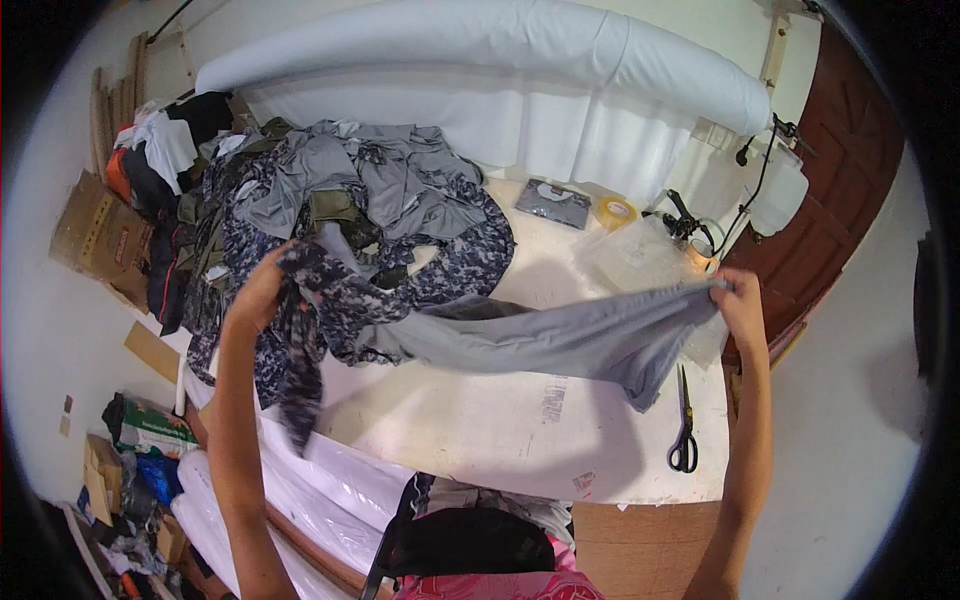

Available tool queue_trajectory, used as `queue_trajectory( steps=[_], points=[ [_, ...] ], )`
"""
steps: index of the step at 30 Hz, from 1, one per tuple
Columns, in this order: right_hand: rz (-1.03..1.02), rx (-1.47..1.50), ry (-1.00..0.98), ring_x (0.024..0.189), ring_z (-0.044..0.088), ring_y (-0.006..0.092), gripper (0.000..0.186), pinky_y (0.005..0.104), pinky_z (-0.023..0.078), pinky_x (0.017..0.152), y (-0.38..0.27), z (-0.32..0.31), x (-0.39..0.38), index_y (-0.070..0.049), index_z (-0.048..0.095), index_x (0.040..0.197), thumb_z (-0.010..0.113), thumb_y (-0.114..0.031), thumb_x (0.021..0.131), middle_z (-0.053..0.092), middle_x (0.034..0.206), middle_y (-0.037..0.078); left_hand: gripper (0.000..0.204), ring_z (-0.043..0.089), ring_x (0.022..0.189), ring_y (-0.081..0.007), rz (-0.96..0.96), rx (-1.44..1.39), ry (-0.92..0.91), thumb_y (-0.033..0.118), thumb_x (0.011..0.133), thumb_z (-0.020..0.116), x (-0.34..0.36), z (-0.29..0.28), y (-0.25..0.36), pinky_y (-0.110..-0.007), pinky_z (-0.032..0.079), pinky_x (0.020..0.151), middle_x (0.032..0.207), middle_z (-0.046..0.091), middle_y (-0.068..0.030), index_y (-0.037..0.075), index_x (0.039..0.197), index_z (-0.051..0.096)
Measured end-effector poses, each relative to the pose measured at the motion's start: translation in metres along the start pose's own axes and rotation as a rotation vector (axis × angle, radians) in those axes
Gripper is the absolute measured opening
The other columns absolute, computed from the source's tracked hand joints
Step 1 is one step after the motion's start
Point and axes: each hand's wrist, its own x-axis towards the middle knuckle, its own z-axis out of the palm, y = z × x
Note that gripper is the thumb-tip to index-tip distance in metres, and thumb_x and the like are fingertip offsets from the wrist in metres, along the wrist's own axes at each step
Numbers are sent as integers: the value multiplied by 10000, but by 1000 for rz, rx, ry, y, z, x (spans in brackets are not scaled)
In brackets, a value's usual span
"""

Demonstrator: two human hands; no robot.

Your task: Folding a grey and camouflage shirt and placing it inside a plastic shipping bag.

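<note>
Grey end [570, 335] rightward, held garment [440, 335] in clamped left fingers [274, 262] and right fingers [730, 287]; perhaps risked snagging scissors [688, 426] if lowered.

Grey garment [560, 336] with dark camouflage section [318, 276], black scissors [687, 425], whitish table [460, 425], reddish-brown door [848, 185]

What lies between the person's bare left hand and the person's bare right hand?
In the head view, a long grey and dark camouflage cloth garment stretches from the bare left hand to the bare right hand, its camouflage part nearer the left.
</note>
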Motion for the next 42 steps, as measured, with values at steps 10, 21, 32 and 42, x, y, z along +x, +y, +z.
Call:
queue_trajectory(
  steps=[10, 21, 32, 42],
  points=[
    [123, -358, -170, 626, 628, 144, 232, 318, 474, 586, 82, 23, 76, 50, 713, 859, 653, -147, 752, 669, 662, 91, 294, 674, 674, -332, -187, 44, 4, 58, 897, 442, 112, 21, 10, -442, 619, 649, 939, 655, -227, -123, 1109, 535],
    [-187, 176, 614, 712, 610, 105, 156, 255, 483, 666, -54, -90, 175, 26, 714, 979, 607, -56, 901, 678, 815, 26, 279, 618, 978, -182, 735, -189, 206, 147, 923, 497, 124, -2, 223, -313, 497, 839, 1096, 648, -63, 29, 1144, 621],
    [438, 106, -119, 733, 624, 134, 86, 286, 509, 657, 24, -26, -145, 43, 674, 858, 626, 1, 800, 666, 795, 86, 480, 651, 935, -195, 145, 1054, 249, -33, 691, 719, -93, -24, -25, -326, 500, 824, 929, 682, -85, 33, 1158, 629],
    [629, -267, -867, 1045, 657, 353, 576, 426, 499, 952, 6, 82, -161, -7, 672, 1168, 813, -373, 746, 685, 1136, 212, 514, 642, 1113, -301, -96, 920, -310, 415, 868, 699, -56, 43, -152, -421, 455, 996, 1191, 665, -196, 81, 1256, 645]
  ],
)
